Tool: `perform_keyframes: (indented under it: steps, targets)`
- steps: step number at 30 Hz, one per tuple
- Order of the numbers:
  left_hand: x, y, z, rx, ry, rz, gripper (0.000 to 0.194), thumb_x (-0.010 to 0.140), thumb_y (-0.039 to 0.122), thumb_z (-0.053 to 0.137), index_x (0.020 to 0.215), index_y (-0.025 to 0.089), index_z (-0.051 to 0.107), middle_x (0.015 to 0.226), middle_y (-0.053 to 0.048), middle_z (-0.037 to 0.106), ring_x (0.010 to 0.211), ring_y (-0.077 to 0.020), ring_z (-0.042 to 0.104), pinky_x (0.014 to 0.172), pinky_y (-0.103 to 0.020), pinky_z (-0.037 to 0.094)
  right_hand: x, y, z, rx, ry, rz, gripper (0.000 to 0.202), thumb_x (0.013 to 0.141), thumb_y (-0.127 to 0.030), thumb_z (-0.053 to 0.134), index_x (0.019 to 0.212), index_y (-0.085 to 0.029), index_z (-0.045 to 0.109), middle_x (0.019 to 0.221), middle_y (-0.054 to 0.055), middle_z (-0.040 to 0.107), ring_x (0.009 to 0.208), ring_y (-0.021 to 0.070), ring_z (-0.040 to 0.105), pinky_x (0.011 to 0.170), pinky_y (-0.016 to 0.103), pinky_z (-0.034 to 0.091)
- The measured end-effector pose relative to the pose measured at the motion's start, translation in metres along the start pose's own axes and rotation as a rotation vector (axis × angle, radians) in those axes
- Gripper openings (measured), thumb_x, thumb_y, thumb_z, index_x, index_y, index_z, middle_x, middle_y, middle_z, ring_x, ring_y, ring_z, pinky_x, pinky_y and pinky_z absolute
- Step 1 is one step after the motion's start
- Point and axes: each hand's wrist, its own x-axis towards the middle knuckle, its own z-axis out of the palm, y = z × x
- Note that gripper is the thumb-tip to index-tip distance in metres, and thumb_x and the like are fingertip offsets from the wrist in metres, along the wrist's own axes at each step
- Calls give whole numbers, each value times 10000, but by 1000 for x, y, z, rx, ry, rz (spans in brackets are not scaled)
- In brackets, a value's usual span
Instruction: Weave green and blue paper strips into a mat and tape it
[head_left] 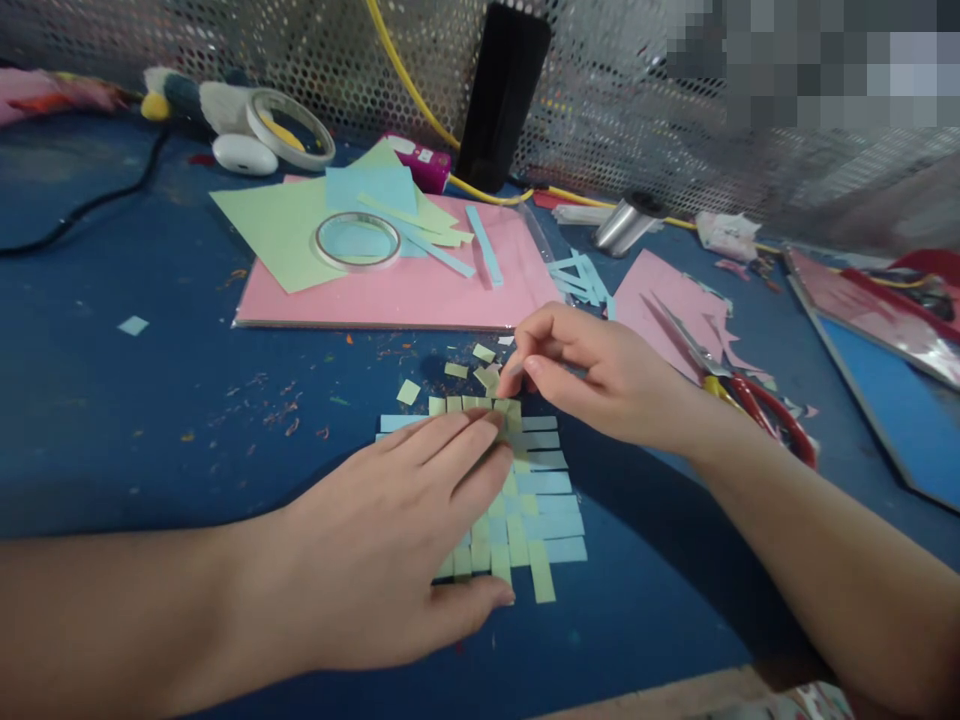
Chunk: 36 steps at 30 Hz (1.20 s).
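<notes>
A woven mat (519,505) of light blue and pale green paper strips lies on the dark blue table. My left hand (390,520) rests flat across its left and middle parts, fingers stretched out, hiding much of the weave. At the mat's far edge, by the tops of the green strips, is my right hand (581,370). Its thumb and index finger are pinched together; what they hold, if anything, cannot be made out. Small green paper pieces (456,370) are scattered just beyond the mat. One green strip (541,575) sticks out at the near edge.
Behind the mat lies a pink paper pack (300,308) with green sheets (259,230) and a tape roll (358,240) on top. Red-handled scissors (772,415) lie to the right beside pink paper (645,300). A black phone (502,100) leans against the perforated metal panel.
</notes>
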Motion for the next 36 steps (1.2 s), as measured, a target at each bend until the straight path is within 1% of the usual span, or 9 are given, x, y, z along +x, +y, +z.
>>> perform_keyframes:
  steps: [5,8,15,22,29,33,36]
  targets:
    - [1,0,-1,4,-15,-10,619,984,603,536,1376,125,558,1492,-175,550,1392,-374,483,1133,-505,462,-1,-1,-1,-114,3,-46,77,961,-172,544,989,-239,519,936,9,765,880,167,756,774,302,575]
    - [2,0,-2,1,-26,-10,609,984,608,530,1357,128,567,1493,-176,550,1398,-376,477,1135,-507,454,-2,-1,-1,-144,14,-60,89,956,-172,549,986,-246,511,924,6,765,876,173,762,779,310,583]
    - [1,0,-2,4,-21,-12,617,981,611,540,1369,131,562,1503,-170,544,1404,-374,470,1139,-505,445,-3,1,-1,-121,22,-55,148,941,-148,562,993,-265,489,885,-10,749,865,178,771,752,307,585]
    - [3,0,-2,-9,-16,-7,612,974,601,553,1365,130,566,1519,-175,531,1408,-378,463,1135,-515,453,-4,1,-2,-102,33,-85,134,955,-148,551,989,-255,477,858,-23,693,876,180,787,713,273,571]
    - [3,0,-3,-15,-13,-14,593,962,591,587,1345,138,573,1535,-175,518,1410,-363,465,1133,-504,465,-6,-2,-3,-137,7,-75,142,935,-155,566,1000,-260,495,861,-18,702,873,192,789,733,292,583]
    - [2,-1,-2,-3,-11,-4,609,972,595,566,1362,126,570,1502,-179,549,1400,-366,482,1133,-503,464,-5,-2,-4,-182,80,-95,110,946,-174,564,1009,-253,520,880,-6,718,846,184,768,737,305,576]
    - [0,-2,0,10,2,8,645,984,597,545,1407,110,548,1512,-174,547,1417,-359,472,1154,-488,446,-2,-1,-9,-362,128,-70,37,943,-212,571,967,-240,569,844,4,727,753,177,711,701,321,529]
